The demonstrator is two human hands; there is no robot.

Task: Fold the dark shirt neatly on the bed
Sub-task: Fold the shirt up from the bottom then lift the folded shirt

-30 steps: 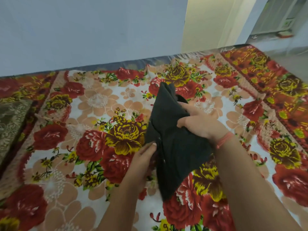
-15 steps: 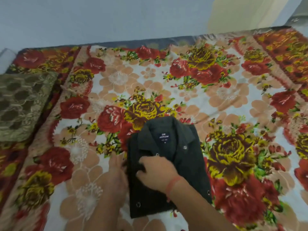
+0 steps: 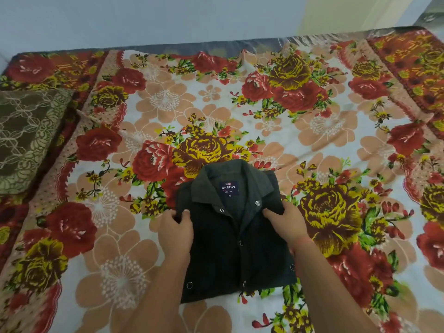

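**Both hands on the folded shirt**

Head view: the dark shirt (image 3: 216, 255) lies on the bed (image 3: 216, 44), folded into a compact rectangle. Its front faces up and its collar (image 3: 254, 181) points away from me. It sits in the near half of the bed, roughly midway across, flat on the floral bedsheet (image 3: 324, 131) of red and yellow roses and peach blooms on white.

My left hand (image 3: 176, 230) pinches the shirt's left edge just below the shoulder, fingers and thumb curled onto the cloth. My right hand (image 3: 284, 221) grips the right edge at about the same height, with the thumb lying on top of the fabric. The two hands are apart, with the shirt's open placket between them.

Inside the collar a navy label (image 3: 228, 187) reads ARROW. Metal snap studs (image 3: 257, 203) show along the placket and at the lower folded edges.

At the bed's left side, well apart from the shirt, rests a brown cushion (image 3: 26, 135) with a pale lacy pattern. A plain pale wall (image 3: 144, 18) rises behind the bed.
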